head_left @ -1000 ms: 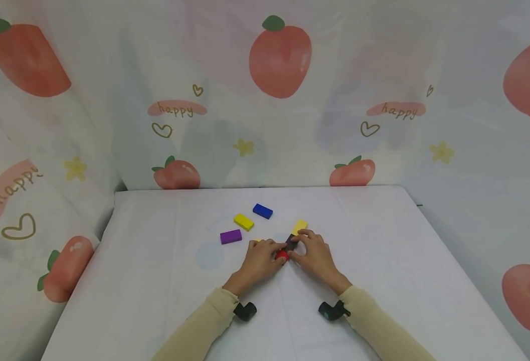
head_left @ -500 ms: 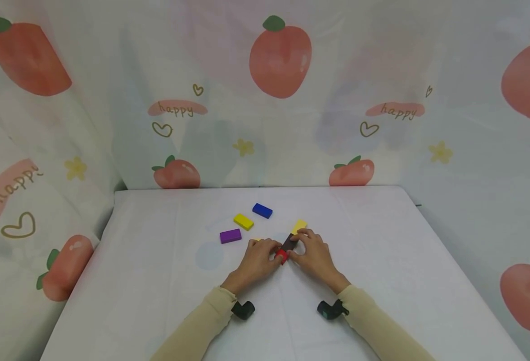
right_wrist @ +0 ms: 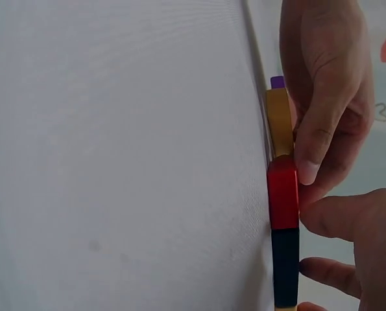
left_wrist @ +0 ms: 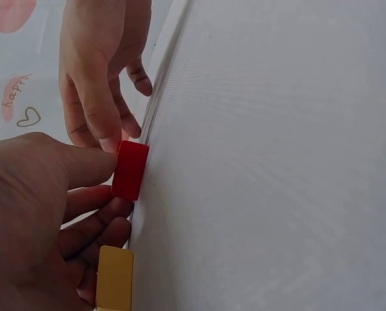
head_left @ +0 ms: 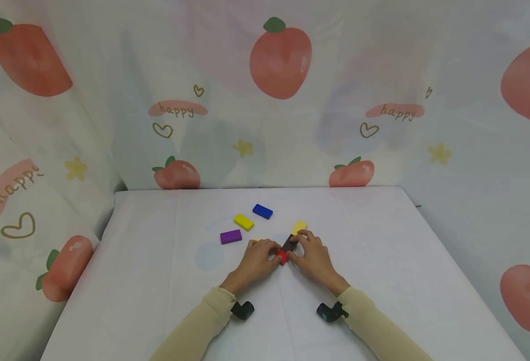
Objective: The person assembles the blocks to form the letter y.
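Near the middle of the table, my left hand [head_left: 256, 261] pinches a red block [head_left: 282, 257] between thumb and forefinger. A black block [head_left: 288, 243] continues the slanting row from the red one, and my right hand [head_left: 313, 258] holds it with curled fingertips. Beyond it, a pale yellow block [head_left: 299, 227] forms the far end. In the right wrist view the red block [right_wrist: 283, 195] meets the dark block [right_wrist: 286, 269] end to end, with the right thumb close at the red block's upper edge. An orange-yellow block [left_wrist: 115, 278] lies by the left fingers, mostly hidden in the head view.
Left of the row lie a purple block [head_left: 230, 236], a yellow block [head_left: 244, 222] and a blue block [head_left: 262, 211]. The white-covered table [head_left: 404, 260] backs onto a peach-printed curtain [head_left: 265, 140]. A small black camera sits on each wrist.
The left forefinger has drawn back from the black block, showing more of it. The right hand has hardly moved, and the other blocks lie as before.
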A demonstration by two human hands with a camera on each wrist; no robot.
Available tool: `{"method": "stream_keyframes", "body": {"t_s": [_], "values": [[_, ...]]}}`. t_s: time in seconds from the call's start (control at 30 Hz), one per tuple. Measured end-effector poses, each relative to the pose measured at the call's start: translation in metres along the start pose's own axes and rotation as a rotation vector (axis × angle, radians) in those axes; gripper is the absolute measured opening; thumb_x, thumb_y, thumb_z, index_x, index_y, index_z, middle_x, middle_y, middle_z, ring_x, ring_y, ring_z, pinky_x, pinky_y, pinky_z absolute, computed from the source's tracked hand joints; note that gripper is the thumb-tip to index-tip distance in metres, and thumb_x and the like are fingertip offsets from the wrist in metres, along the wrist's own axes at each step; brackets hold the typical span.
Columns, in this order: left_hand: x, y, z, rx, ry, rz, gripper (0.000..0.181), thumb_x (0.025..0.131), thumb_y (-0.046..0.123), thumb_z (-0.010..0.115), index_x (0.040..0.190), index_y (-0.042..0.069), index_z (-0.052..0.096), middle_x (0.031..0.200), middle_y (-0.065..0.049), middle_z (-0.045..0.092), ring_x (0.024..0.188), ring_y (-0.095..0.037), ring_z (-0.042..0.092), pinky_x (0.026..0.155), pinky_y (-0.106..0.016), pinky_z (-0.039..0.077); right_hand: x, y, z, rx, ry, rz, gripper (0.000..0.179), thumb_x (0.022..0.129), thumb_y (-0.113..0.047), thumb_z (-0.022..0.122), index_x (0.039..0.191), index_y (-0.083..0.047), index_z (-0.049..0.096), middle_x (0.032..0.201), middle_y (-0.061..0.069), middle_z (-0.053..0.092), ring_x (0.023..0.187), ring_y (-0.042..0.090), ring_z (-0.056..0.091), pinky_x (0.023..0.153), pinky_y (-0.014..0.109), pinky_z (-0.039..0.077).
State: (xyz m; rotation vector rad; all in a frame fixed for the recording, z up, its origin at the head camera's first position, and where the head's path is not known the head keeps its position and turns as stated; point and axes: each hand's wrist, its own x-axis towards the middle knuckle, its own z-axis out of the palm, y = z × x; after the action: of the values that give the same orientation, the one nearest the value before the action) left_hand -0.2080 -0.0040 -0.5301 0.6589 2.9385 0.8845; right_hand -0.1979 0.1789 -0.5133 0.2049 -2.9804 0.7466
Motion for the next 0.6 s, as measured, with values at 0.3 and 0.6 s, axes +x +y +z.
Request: {"method": "stream_keyframes", "body": {"t_s": [0.3,0.6], "values": [[-0.0008,0.0021,-0.0011,0.000,-0.016,-0.008,0.023,0.091,0.030,0.069,0.110,0.015,0.070,0.095,0.006,0.069,0.089,-0.008,0.061,0.096,-0.035,0.036,-0.0044,-0.0019,0.0002,-0.025,-0.014,0.007,0.047,0.083,-0.038,0.075,0.123,-0.017,0.062,0.145,0.013,0.047,0.126,0.039,0.049,0.093,0.060,0.043],[-0.0014,0.0023,-0.0046,-0.011,-0.013,0.004,0.023,0.093,0.028,0.066,0.112,0.015,0.069,0.097,0.006,0.069,0.091,-0.009,0.061,0.098,-0.037,0.037,-0.0042,-0.0033,0.0005,-0.050,-0.001,0.004,0.049,0.083,-0.042,0.074,0.123,-0.018,0.061,0.145,0.012,0.047,0.124,0.038,0.049,0.091,0.058,0.044]]}}
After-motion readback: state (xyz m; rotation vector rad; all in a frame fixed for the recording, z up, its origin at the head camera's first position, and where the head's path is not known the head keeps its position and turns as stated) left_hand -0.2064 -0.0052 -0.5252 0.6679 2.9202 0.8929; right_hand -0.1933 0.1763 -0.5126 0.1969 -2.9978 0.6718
